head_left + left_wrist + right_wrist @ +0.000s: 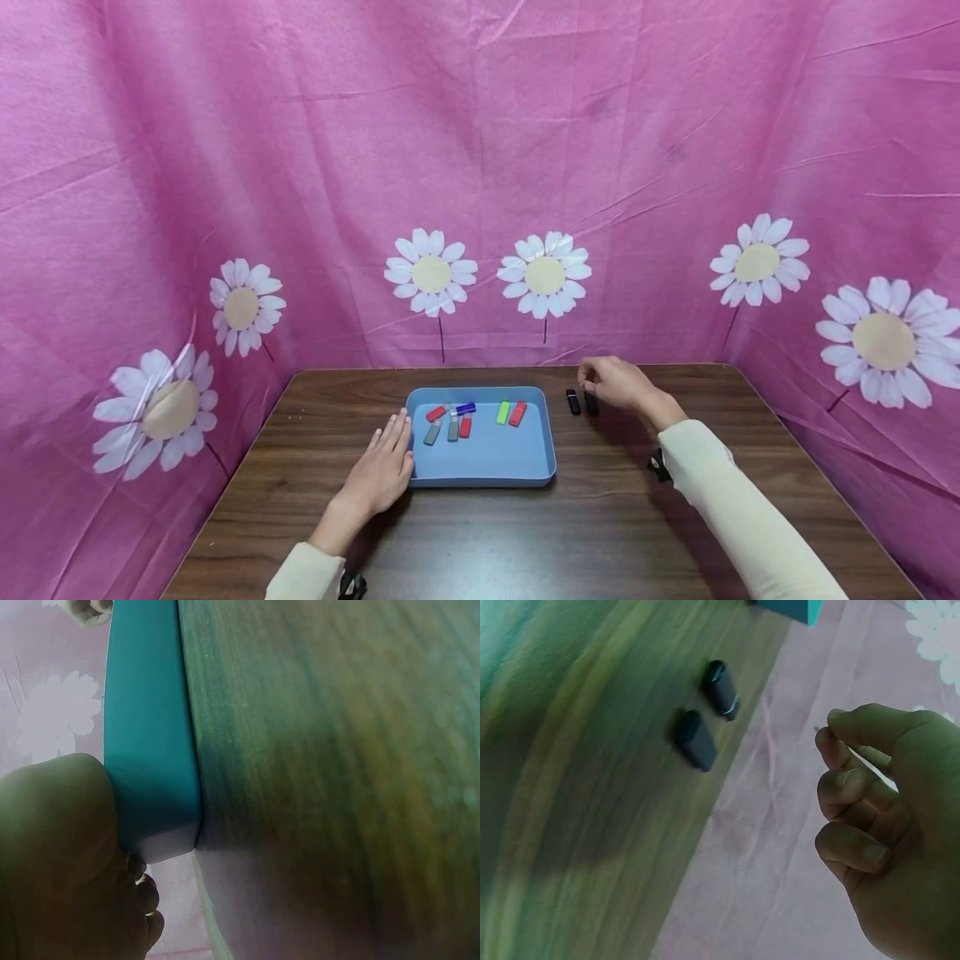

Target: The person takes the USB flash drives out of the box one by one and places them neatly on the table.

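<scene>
In the head view my left hand lies along the left rim of a shallow blue tray, fingers straight. The left wrist view has this hand against the tray's wall. Beyond the tray's right side, my right hand hovers over two black USB sticks on the table. Its fingers curl loosely and the thumb tip meets the index finger; no stick shows in the hand in the right wrist view. There, both black sticks lie side by side, apart from the fingers.
Inside the tray, red, grey and purple USB sticks cluster at the left. A green stick and a red one lie at the right. The wooden table backs onto a pink cloth with daisies.
</scene>
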Demonstrator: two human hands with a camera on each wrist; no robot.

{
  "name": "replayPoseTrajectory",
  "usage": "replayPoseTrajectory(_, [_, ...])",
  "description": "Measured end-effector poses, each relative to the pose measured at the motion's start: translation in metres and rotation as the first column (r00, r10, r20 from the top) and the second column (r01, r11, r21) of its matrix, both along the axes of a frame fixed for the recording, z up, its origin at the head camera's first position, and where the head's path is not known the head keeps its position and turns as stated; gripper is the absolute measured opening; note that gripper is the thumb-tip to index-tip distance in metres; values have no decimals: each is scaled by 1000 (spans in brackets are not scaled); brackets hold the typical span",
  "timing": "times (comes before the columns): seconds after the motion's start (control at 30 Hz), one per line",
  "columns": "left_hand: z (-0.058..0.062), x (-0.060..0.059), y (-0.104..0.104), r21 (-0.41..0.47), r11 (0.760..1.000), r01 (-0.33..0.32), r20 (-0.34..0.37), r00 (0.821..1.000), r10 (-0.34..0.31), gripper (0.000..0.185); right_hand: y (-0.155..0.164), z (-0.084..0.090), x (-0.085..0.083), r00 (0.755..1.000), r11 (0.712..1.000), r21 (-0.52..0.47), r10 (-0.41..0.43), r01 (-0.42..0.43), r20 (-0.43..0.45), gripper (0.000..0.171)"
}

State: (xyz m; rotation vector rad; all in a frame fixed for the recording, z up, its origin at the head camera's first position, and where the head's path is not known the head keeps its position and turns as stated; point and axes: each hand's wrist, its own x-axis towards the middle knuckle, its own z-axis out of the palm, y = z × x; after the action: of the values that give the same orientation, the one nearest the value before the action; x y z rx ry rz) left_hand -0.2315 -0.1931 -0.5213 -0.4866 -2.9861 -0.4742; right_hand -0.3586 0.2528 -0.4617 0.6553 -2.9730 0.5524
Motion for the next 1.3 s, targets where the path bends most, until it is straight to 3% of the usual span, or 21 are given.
replayPoseTrajectory(0.53, [1,1,1,4,1000,-7,23,1000,7,59,-45,28,4,997,995,70,78,-76,-21,11])
replayPoseTrajectory(1.0, [2,1,0,-15,1000,-6,28,1000,6,59,-83,31,7,992,990,61,126,-126,8,8])
replayPoseTrajectory(1.3, [6,2,0,-5,1000,0,53,999,0,60,-95,28,5,994,994,57,89,-92,58,9])
